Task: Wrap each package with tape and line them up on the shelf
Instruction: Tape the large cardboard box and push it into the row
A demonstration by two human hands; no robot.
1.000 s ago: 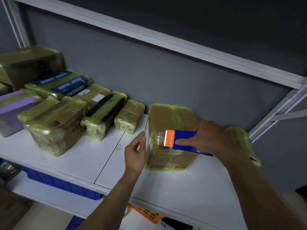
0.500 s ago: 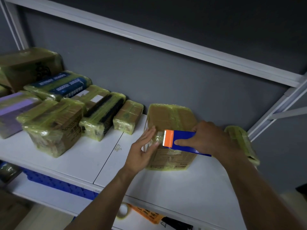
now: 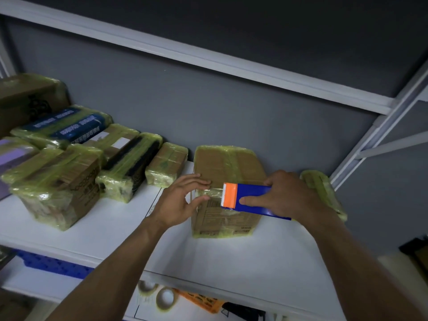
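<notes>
Both hands on package (image 3: 228, 164) by shelf (image 3: 254, 258) back edge: left hand (image 3: 176, 202) presses flat-fingered, right hand (image 3: 294, 193) clenches dispenser (image 3: 253, 196) against package front.

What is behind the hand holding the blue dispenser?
A flat, tape-wrapped package behind the right hand, which grips the tape dispenser; hand and wrist hide its left part.
</notes>
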